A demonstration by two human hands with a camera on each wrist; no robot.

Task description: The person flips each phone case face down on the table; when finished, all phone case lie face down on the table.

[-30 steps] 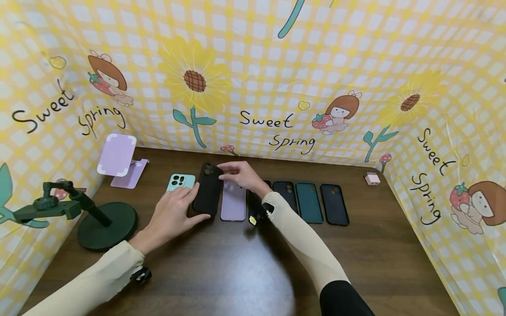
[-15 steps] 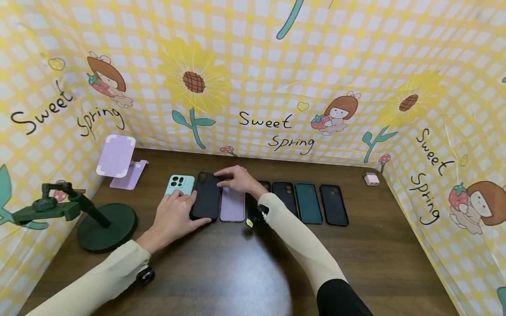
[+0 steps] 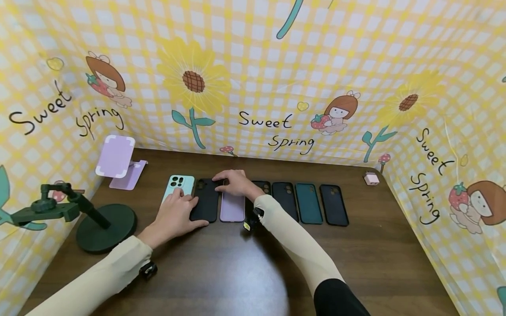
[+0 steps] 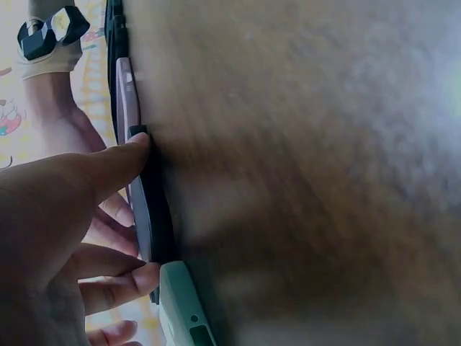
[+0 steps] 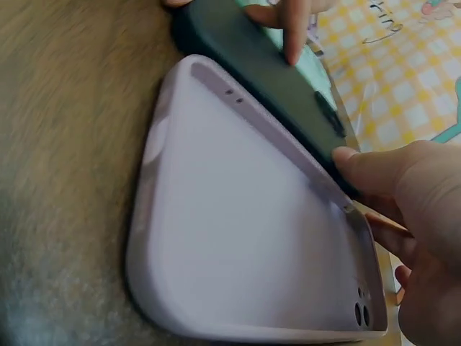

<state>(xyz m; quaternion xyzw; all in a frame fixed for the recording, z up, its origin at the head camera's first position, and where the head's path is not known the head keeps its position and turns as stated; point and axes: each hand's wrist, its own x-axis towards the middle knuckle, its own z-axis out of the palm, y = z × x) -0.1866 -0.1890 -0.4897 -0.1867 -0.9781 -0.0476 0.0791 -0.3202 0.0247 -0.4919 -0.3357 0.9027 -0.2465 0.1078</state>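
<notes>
Matte black, rectangular, plastic-looking phone case: on the brown wood-grain table, between 2 pale cases, its long sides in line with theirs, seemingly to keep the row even.
Left hand: its grip spans the near part of the black case, spread about that case's width, thumb at 1 near corner and a finger along the opposite side; this likely steadies it and keeps it square.
Right hand: a narrower grip, thumb and index finger about the far right corner of the black case, probably because guiding both ends prevents twisting.
Left neighbour: mint-green, rounded rectangular phone case with camera openings, just beside the black one, partly under the left hand's fingers.
Right neighbour: lilac, shallow-walled phone case, hollow side up, just beside the black one.
Row's right end: 3 dark, rounded rectangular phone cases and 1 teal, rounded rectangular phone case, near ends roughly level, presumably for tidiness; the right arm partly hides some.
</notes>
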